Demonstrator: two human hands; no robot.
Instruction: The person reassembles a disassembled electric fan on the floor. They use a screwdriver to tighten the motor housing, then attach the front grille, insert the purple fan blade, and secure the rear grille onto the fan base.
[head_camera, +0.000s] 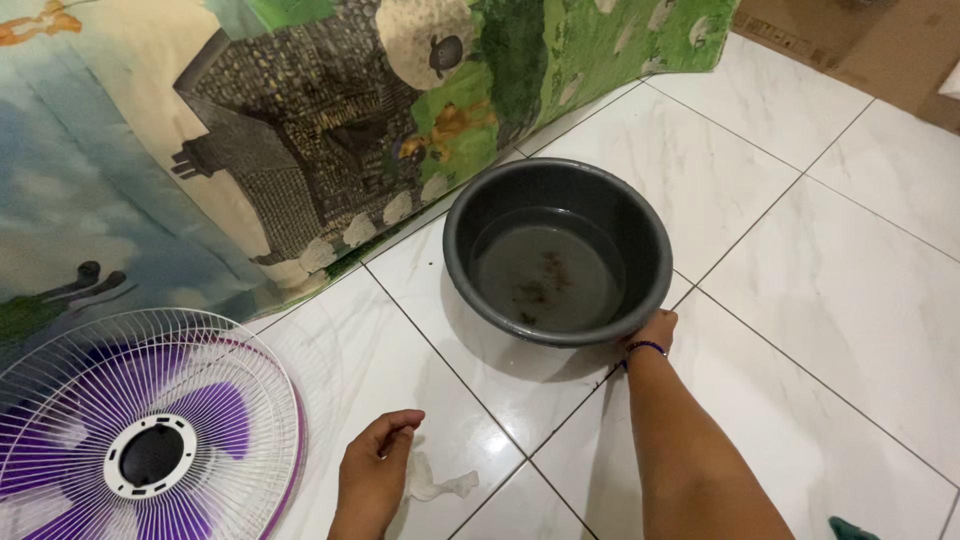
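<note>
Dark grey round basin (557, 255) upright on white tile, shallow murky water inside.

White glossy marble-look floor tiles (800, 300) with dark grout lines fill the room; a printed cartoon farm mat (200, 150) lies at ten o'clock, brown cardboard (860, 40) at one o'clock.

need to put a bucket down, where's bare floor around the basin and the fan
Bare tile lies right of the basin, up to the cardboard. Crowded on the left: fan grille, left hand beside a white cloth, right hand on the basin's rim.
</note>
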